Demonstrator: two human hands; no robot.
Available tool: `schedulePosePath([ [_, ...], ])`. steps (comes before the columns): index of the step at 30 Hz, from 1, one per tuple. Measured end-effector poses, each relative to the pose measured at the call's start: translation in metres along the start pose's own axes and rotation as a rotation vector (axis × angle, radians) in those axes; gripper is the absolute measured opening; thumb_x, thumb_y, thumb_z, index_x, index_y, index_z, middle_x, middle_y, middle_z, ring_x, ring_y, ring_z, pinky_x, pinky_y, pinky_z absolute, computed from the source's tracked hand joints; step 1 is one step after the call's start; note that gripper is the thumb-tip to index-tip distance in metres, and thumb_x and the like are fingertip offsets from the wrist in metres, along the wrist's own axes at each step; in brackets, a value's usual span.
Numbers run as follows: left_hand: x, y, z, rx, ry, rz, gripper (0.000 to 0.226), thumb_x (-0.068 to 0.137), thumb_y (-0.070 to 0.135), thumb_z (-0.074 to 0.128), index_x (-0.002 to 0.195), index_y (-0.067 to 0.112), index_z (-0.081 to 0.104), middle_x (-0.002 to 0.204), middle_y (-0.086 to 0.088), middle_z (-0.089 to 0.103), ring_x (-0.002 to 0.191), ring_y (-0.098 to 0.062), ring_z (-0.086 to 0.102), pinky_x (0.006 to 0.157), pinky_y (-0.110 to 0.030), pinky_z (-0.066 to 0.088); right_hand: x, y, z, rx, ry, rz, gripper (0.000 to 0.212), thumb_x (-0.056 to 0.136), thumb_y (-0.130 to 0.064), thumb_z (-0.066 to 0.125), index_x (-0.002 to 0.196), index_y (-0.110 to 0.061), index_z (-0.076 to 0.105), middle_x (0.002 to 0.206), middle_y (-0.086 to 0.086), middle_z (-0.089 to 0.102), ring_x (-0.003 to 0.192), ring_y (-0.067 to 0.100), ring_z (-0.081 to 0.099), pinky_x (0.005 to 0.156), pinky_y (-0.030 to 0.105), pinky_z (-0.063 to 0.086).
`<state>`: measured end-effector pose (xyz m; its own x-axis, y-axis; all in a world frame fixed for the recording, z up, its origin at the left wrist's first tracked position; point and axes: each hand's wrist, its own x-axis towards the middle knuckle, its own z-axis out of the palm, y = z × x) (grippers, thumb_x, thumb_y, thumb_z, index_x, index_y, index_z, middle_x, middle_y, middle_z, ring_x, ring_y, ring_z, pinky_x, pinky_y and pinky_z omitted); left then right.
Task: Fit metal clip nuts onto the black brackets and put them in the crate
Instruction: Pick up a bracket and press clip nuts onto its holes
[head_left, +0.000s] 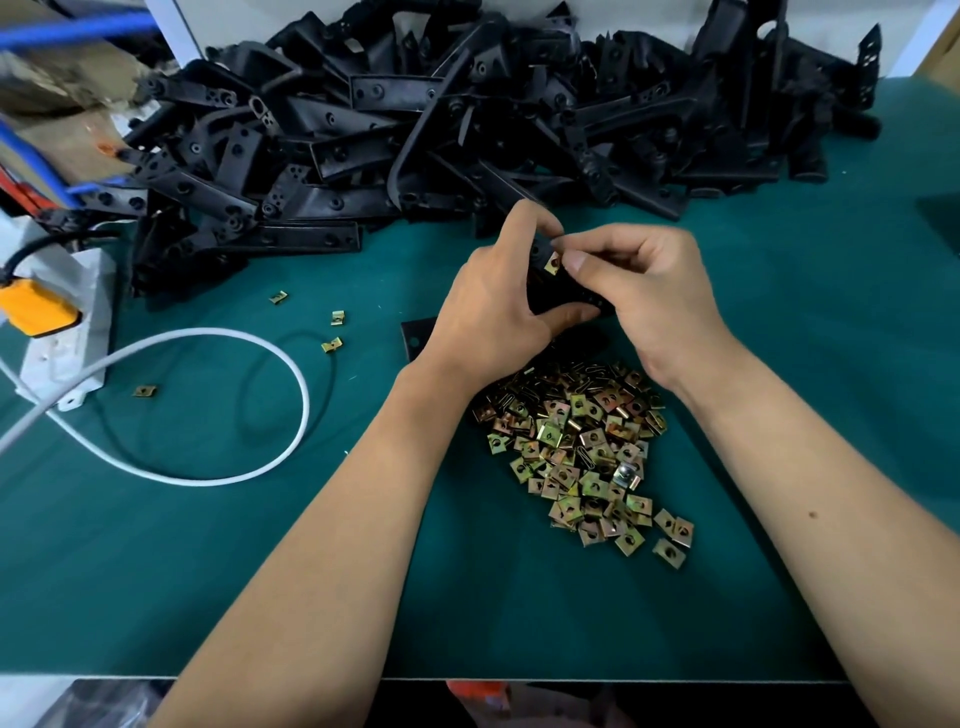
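A heap of brass-coloured clip nuts (582, 447), flat little squares each with a round hole, lies on the green mat (779, 415) and serves as the landmark here. Just beyond the heap both hands meet over one black bracket (571, 299): the left hand (493, 312) curls round its body, thumb underneath, while the right hand (644, 296) pinches a single clip nut (552, 264) against the bracket's upper end. The hands hide most of the bracket, so its full shape cannot be told; a flat black corner with a hole (414, 338) pokes out just left of the left wrist. Further beyond the heap sprawls a large pile of matte black brackets (441, 119), angular moulded pieces with bosses and screw holes. Left of the heap, four stray clip nuts (332, 318) lie scattered, and further left a smooth white cable (260, 343) loops toward a white power strip (67, 332) carrying an orange plug (36, 306).
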<state>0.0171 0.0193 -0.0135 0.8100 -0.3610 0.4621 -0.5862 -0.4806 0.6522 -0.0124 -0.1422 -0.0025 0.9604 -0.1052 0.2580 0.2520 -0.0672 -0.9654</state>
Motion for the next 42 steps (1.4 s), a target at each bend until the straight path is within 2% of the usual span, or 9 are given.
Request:
schedulePosePath([
  [4,0.002,-0.004,0.001,-0.033,0.008,-0.031,0.062,0.078,0.038,0.088,0.119,0.018,0.045,0.090,0.004,0.069,0.077,-0.014,0.068,0.070,-0.045,0.056,0.000,0.002,0.002,0.071,-0.002,0.014,0.019,0.094,-0.010,0.064,0.102,-0.016,0.081,0.101,0.003,0.080,0.104,0.017,0.074,0.090,0.026,0.057],
  [15,0.001,-0.004,0.002,0.019,0.037,0.013,0.062,0.078,0.039,0.087,0.119,0.014,0.047,0.092,0.008,0.068,0.078,-0.013,0.067,0.071,-0.043,0.055,-0.004,0.002,0.007,-0.030,0.021,-0.010,0.008,0.089,-0.016,0.075,0.092,-0.023,0.078,0.091,-0.001,0.079,0.089,0.011,0.074,0.070,0.021,0.056],
  [23,0.002,-0.001,-0.004,0.108,0.040,0.054,0.065,0.073,0.044,0.087,0.120,0.022,0.047,0.090,0.013,0.065,0.079,-0.014,0.065,0.073,-0.041,0.055,0.004,0.002,0.002,0.216,0.235,0.072,0.013,0.087,-0.002,0.075,0.090,-0.014,0.076,0.083,0.002,0.077,0.083,0.012,0.072,0.072,0.024,0.052],
  [29,0.005,-0.012,-0.035,0.096,0.561,-0.130,0.061,0.077,0.039,0.085,0.121,0.013,0.052,0.094,0.022,0.056,0.088,-0.003,0.054,0.078,-0.027,0.048,0.007,0.007,-0.003,0.027,0.337,0.171,0.010,0.089,0.002,0.073,0.092,-0.008,0.076,0.081,0.007,0.075,0.062,0.011,0.067,0.062,0.026,0.056],
  [32,0.006,-0.004,-0.048,0.074,0.815,-0.073,0.059,0.079,0.032,0.084,0.120,0.005,0.052,0.098,0.025,0.056,0.087,0.005,0.057,0.082,-0.020,0.050,0.002,0.005,0.020,-0.083,0.068,0.118,0.020,0.091,0.007,0.071,0.098,-0.011,0.075,0.093,0.006,0.078,0.078,0.016,0.077,0.075,0.032,0.063],
  [35,0.007,0.006,-0.054,0.103,0.946,0.085,0.055,0.082,0.026,0.084,0.116,-0.004,0.053,0.103,0.014,0.059,0.089,0.003,0.058,0.082,-0.024,0.053,-0.006,-0.001,0.039,0.176,-0.285,0.086,0.033,0.095,0.015,0.059,0.121,-0.002,0.068,0.113,0.014,0.076,0.107,0.026,0.074,0.088,0.033,0.061],
  [38,0.007,0.011,-0.047,0.132,0.901,0.121,0.054,0.083,0.026,0.084,0.116,-0.004,0.053,0.104,0.010,0.056,0.089,-0.002,0.056,0.081,-0.018,0.049,-0.007,-0.002,0.031,0.159,-0.254,0.111,0.030,0.097,0.010,0.060,0.122,-0.004,0.068,0.111,0.011,0.077,0.105,0.024,0.075,0.080,0.034,0.063],
  [40,0.005,0.009,-0.037,0.164,0.735,0.078,0.055,0.083,0.030,0.082,0.118,0.001,0.052,0.103,0.007,0.059,0.089,-0.010,0.060,0.078,-0.025,0.051,-0.004,-0.001,0.017,-0.126,-0.146,0.054,0.022,0.096,-0.001,0.067,0.114,-0.012,0.074,0.101,0.004,0.079,0.093,0.019,0.076,0.073,0.031,0.062],
  [42,0.003,0.005,-0.028,0.187,0.552,0.026,0.057,0.083,0.033,0.081,0.122,0.006,0.050,0.100,0.005,0.063,0.088,-0.018,0.063,0.076,-0.037,0.052,0.000,0.000,0.002,-0.473,-0.098,-0.083,0.016,0.093,-0.011,0.073,0.105,-0.021,0.078,0.095,-0.008,0.077,0.089,0.007,0.072,0.080,0.020,0.056],
])
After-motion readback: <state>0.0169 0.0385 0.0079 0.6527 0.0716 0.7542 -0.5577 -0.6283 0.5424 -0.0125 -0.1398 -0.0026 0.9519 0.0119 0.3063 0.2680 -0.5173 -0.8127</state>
